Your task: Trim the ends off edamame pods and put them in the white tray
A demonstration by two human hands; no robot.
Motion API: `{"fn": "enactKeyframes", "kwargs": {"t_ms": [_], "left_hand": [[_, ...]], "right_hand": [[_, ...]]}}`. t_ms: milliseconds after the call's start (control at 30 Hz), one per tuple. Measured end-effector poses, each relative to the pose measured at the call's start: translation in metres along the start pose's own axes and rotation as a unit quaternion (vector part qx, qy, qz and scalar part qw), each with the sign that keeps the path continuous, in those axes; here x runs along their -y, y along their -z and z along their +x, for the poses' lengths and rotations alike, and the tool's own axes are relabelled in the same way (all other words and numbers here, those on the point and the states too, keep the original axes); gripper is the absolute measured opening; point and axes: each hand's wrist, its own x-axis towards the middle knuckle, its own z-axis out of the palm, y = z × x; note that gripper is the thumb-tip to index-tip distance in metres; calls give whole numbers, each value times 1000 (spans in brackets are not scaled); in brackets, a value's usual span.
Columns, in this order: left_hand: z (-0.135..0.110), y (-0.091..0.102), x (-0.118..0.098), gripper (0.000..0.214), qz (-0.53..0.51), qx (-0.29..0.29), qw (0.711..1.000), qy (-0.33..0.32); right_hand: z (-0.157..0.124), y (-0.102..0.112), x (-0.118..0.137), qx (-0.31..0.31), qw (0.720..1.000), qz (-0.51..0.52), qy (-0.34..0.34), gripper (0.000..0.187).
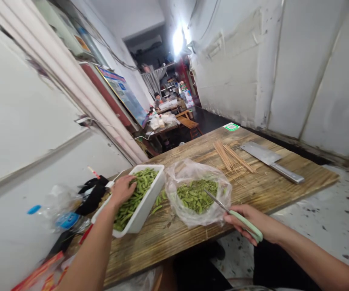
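Note:
My left hand (122, 189) reaches into a white rectangular tray (150, 202) full of green bean pods, its fingers curled down among the pods. My right hand (253, 224) grips scissors (235, 214) with pale green handles; the blades point up-left over a clear plastic bag (189, 171) that holds cut green pods (196, 195). A few loose pods (159, 202) lie on the wooden table (283, 186) between tray and bag.
A bundle of bamboo skewers (232, 158) and a steel cleaver (271, 161) lie farther back on the table. A green-and-white sticker (231, 127) sits at the far corner. A plastic bottle (62, 214) and black cloth (94, 194) crowd the left, by the wall. Speckled floor lies right.

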Motion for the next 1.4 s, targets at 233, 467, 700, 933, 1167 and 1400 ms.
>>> {"fn": "enactKeyframes", "kwargs": {"t_ms": [233,467,700,933,1167,1400], "left_hand": [[-48,-10,-100,21,-62,-95,960,-255],[-71,-75,-202,24,-302,166,882,-320],[-60,-79,-203,13,-438,174,879,-77],[-81,-64,-211,21,-491,307,814,48],[-85,-62,-215,26,-528,334,779,56],[-88,-61,-217,28,-561,372,734,89]], "right_hand": [[-1,3,0,-12,1000,14,-8,41],[-4,5,-10,-46,997,56,16,40],[-10,4,-9,-36,999,25,5,45],[-13,0,7,-22,994,-99,39,44],[-10,-1,11,-55,970,-211,103,39],[-7,-9,7,-21,995,-82,48,38]]}}
